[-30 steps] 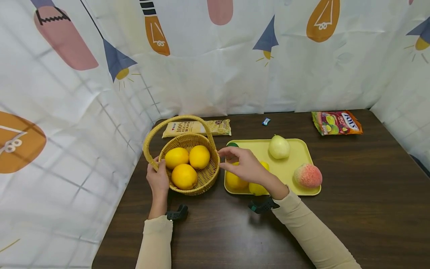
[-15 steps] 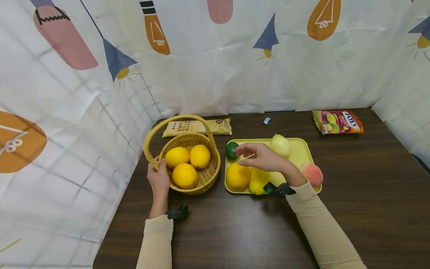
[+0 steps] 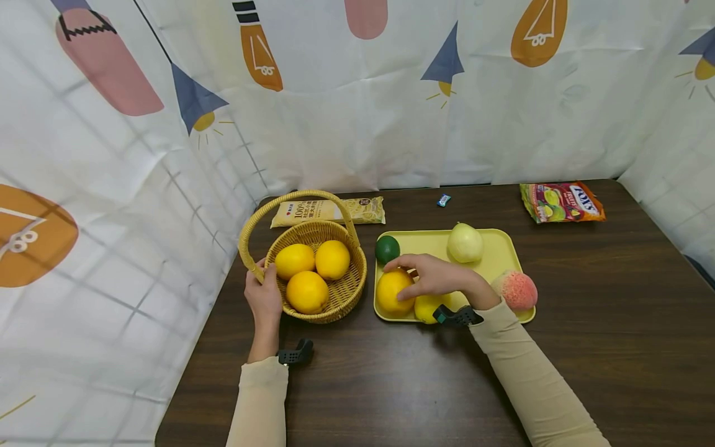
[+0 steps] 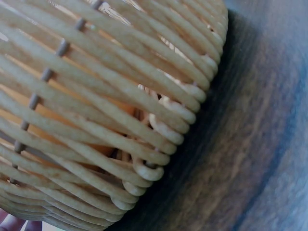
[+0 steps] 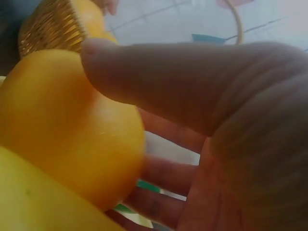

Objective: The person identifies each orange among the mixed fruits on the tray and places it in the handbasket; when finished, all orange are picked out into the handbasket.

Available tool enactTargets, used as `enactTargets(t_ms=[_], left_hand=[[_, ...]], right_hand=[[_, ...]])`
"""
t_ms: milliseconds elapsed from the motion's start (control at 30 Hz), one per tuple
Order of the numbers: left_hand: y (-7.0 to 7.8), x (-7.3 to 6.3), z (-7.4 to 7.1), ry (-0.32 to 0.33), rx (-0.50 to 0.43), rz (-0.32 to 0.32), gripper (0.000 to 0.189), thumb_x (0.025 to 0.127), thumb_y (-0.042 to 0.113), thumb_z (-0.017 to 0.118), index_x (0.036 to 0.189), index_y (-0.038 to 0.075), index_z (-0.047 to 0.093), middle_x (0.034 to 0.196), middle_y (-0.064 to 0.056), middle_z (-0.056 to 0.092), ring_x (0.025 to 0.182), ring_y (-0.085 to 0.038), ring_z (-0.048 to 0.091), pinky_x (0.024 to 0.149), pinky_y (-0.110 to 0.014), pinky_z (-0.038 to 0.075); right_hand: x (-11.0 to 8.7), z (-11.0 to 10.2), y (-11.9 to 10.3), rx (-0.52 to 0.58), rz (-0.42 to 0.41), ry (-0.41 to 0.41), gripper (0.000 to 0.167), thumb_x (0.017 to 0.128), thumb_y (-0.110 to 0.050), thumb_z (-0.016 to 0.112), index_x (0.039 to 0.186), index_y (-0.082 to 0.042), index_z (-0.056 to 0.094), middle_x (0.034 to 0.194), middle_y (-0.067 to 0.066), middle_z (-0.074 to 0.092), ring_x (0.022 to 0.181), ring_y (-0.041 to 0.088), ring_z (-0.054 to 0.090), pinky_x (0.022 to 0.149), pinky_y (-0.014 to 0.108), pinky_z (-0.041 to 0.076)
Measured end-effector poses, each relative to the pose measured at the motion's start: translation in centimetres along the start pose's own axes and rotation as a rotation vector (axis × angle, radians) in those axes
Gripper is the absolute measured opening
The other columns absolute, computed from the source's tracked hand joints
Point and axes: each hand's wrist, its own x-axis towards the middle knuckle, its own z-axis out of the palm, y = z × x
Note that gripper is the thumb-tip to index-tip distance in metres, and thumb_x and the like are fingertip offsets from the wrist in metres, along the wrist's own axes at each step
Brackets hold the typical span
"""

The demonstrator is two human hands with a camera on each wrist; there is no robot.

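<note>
In the head view a wicker basket (image 3: 352, 292) with a tall handle holds three oranges (image 3: 307, 293). My left hand (image 3: 264, 304) grips its left rim near the foot of the handle; in the left wrist view the woven wall (image 4: 96, 106) fills most of the picture. My right hand (image 3: 432, 275) is over the yellow tray (image 3: 499, 248), thumb and fingers round an orange (image 3: 391, 292) at the tray's front left. The right wrist view has the thumb on the near side of that orange (image 5: 72, 120) and several fingers behind it. A yellow fruit (image 3: 426, 307) lies beside it, partly hidden by the wrist.
Also on the tray are a dark green fruit (image 3: 387, 249), a pale green pear (image 3: 465, 243) and a pink peach (image 3: 516, 290). Behind lie a long yellow packet (image 3: 363, 211), a small blue sweet (image 3: 444, 200) and a colourful candy bag (image 3: 563, 203). A printed curtain surrounds the table.
My right hand has moved from the basket's right side rightward over the tray, then down onto the orange there. The left hand and the basket have stayed in place.
</note>
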Motion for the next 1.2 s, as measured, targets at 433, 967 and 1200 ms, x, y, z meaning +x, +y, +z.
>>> enactTargets(t_ms=[433, 967, 1200], left_hand=[[0.1, 0.0, 0.0, -0.008, -0.007, -0.005, 0.027, 0.099, 0.031, 0.053, 0.091, 0.005, 0.05, 0.127, -0.008, 0.056, 0.086, -0.018, 0.045, 0.078, -0.032, 0.033], [0.2, -0.1, 0.1, -0.009, -0.022, -0.023, 0.026, 0.099, 0.031, 0.052, 0.098, 0.004, 0.053, 0.127, -0.01, 0.055, 0.089, -0.017, 0.046, 0.08, -0.031, 0.034], [0.1, 0.0, 0.0, 0.005, -0.019, -0.02, 0.026, 0.099, 0.03, 0.054, 0.089, 0.006, 0.048, 0.128, -0.008, 0.057, 0.092, -0.017, 0.048, 0.081, -0.031, 0.034]], right_hand=[[0.7, 0.9, 0.4, -0.137, -0.029, -0.043, 0.083, 0.078, -0.039, 0.081, 0.146, -0.013, 0.042, 0.14, 0.005, 0.049, 0.113, 0.02, 0.05, 0.097, 0.04, 0.04], [0.7, 1.6, 0.1, -0.239, -0.031, -0.003, 0.085, 0.075, -0.036, 0.081, 0.146, -0.013, 0.041, 0.137, 0.006, 0.05, 0.11, 0.02, 0.052, 0.094, 0.039, 0.044], [0.6, 1.1, -0.4, -0.194, -0.073, 0.096, 0.084, 0.076, -0.042, 0.082, 0.145, -0.014, 0.042, 0.137, 0.002, 0.05, 0.108, 0.019, 0.054, 0.091, 0.039, 0.046]])
